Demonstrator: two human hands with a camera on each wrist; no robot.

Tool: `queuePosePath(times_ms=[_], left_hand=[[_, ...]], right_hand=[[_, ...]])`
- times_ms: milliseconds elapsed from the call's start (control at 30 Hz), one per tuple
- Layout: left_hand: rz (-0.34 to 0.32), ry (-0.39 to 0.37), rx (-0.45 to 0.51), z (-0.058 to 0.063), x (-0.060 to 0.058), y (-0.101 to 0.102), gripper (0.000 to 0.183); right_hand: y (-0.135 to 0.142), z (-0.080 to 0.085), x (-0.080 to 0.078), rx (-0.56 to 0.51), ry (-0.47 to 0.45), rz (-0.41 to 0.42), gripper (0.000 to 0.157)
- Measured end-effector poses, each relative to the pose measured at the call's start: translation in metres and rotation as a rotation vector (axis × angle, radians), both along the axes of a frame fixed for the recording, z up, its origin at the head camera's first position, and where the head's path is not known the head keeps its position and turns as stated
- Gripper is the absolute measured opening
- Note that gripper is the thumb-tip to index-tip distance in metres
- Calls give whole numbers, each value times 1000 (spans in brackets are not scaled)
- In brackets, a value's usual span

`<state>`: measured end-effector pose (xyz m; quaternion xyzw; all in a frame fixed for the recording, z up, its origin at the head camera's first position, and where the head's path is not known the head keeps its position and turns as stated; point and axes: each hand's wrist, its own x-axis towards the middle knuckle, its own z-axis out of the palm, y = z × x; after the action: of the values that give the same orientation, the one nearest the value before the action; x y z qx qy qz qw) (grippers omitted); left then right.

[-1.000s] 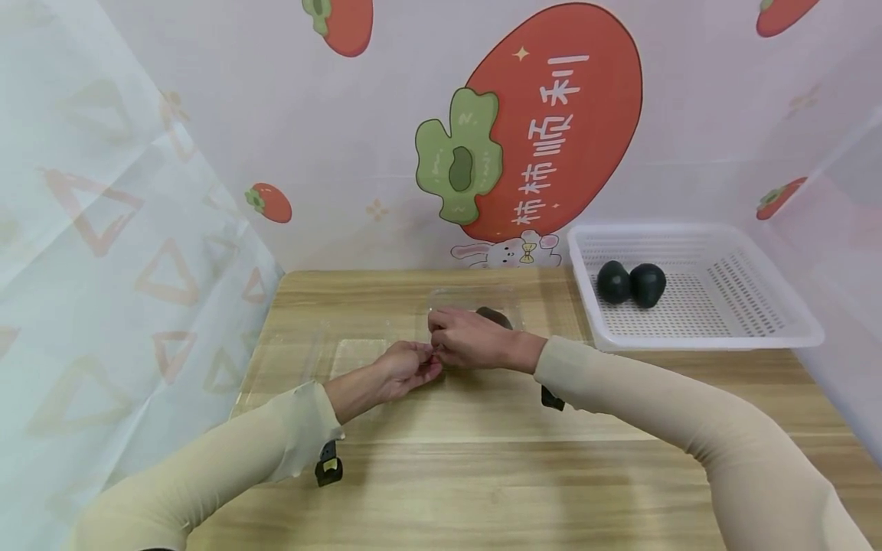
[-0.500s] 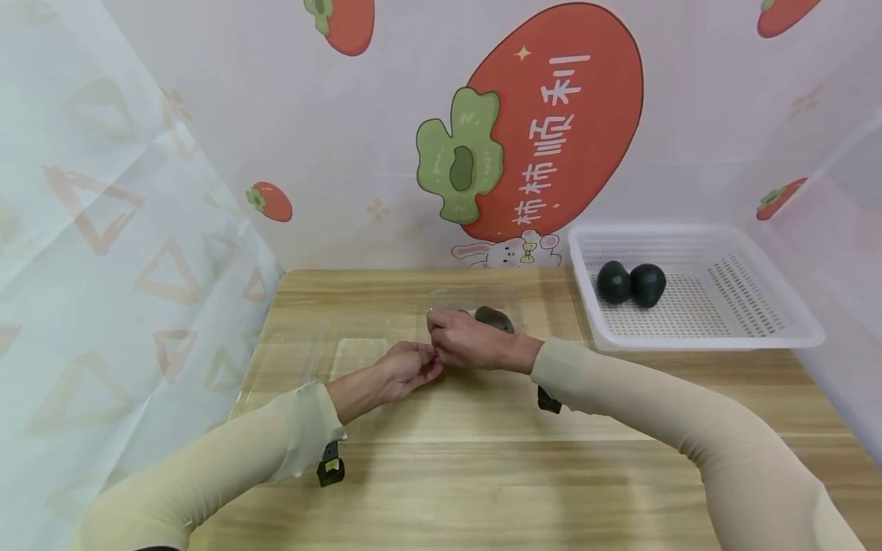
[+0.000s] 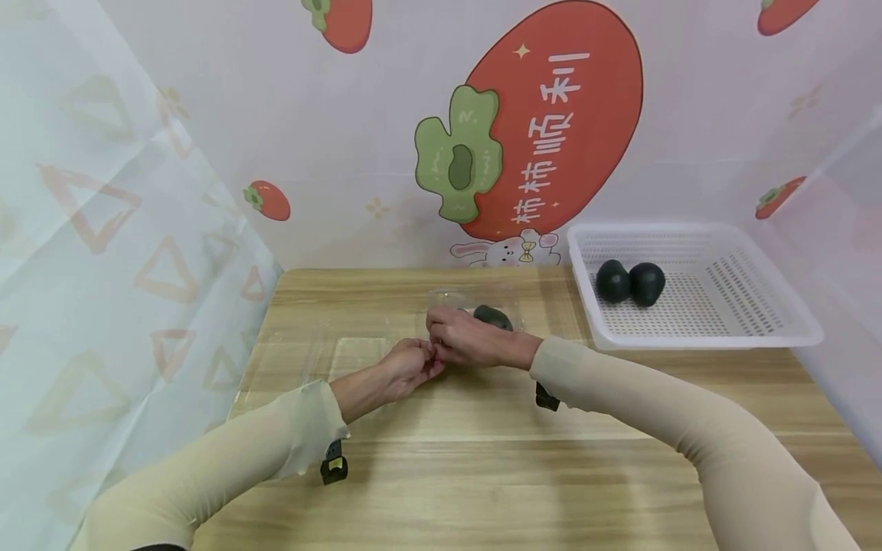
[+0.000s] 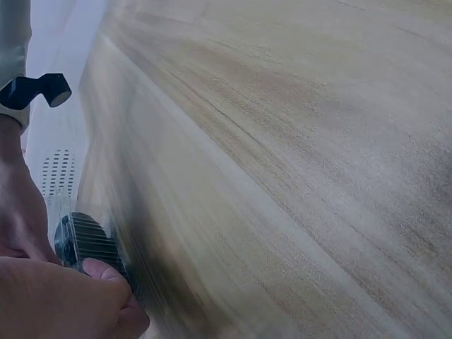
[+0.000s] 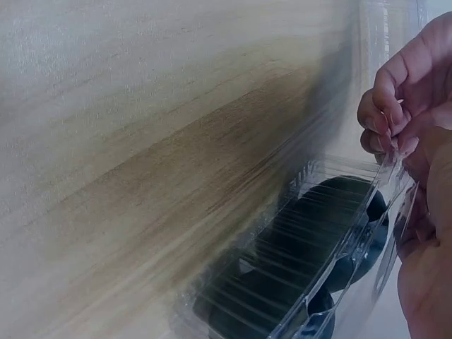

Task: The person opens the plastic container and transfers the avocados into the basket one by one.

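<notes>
Little has changed over the last second: my right grip (image 3: 468,337) has shifted only slightly, though more of the dark green fruit (image 3: 493,317) now shows past my knuckles, with a sliver of another beside it. My left grip (image 3: 405,367) has stayed against it, fingertips meeting at the near left corner of the see-through box (image 5: 293,258). Both have fingers bent and thumbs drawn in, and I judge each is pinching the box's thin edge; my right fingertips are partly hidden, so how firmly they hold I cannot tell.

The box lies toward the far middle of the bench (image 3: 448,474), the fruit inside. For the work, so small a shift suggests fine fingering, unfinished at that corner. At the far right, two other dark fruits (image 3: 612,282) sit in the white basket (image 3: 710,342); at left lie see-through containers (image 3: 361,340).
</notes>
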<state>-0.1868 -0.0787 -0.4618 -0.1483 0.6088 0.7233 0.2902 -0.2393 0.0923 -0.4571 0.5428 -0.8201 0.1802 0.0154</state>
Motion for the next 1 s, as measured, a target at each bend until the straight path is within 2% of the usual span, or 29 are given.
queuePosePath(times_ms=[133,467,667,1000], left_hand=[[0,11,0,-1,0,-1,20],[-8,5,-1,2,2,-3,27],[-21,10,-19,1,3,-3,30],[32,-33,-34,0,1,-1,33]], right_hand=[[0,1,0,-26,-23,1,6],[3,-5,2,-60,45,2,5],[15,-8,5,-69,67,-33,14],[40,-10,7,-54,93,-131,32]])
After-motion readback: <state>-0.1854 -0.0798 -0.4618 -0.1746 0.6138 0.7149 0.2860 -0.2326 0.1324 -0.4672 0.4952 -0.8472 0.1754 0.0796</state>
